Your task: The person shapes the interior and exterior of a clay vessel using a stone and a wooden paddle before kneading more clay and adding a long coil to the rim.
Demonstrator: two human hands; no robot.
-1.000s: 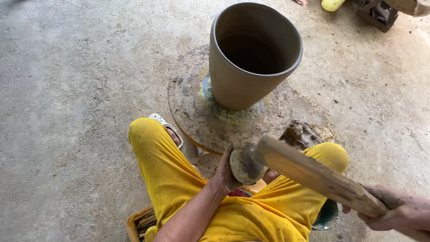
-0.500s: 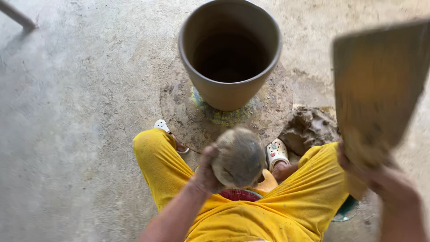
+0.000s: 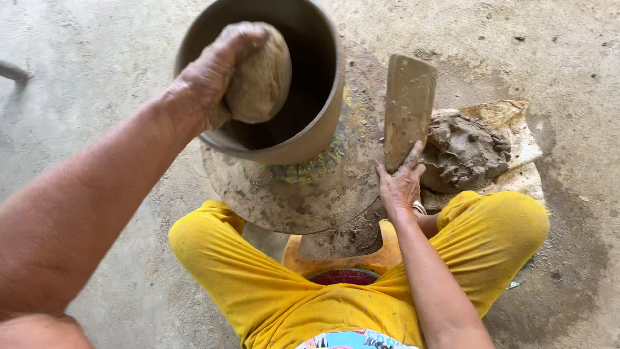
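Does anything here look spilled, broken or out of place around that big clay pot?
Nothing looks broken. The clay pot stands upright on its smeared round board. The left hand holds a rounded stone at the rim; the right hand grips a wooden paddle. A wet clay lump sits on a sheet beside them.

We are in what looks like a pottery workshop, worked at floor level on bare, stained concrete [image 3: 97, 58]. Just beyond our left fingers [image 3: 226, 48], which wrap a rounded clay-smeared stone [image 3: 261, 81], stands an unfired clay pot [image 3: 323, 123] on a mud-caked round turntable [image 3: 290, 200]. Our right fingers [image 3: 410, 158] grip a wooden paddle [image 3: 408, 97], and just right of them a lump of wet clay [image 3: 465, 148] lies on a sheet, perhaps plastic.
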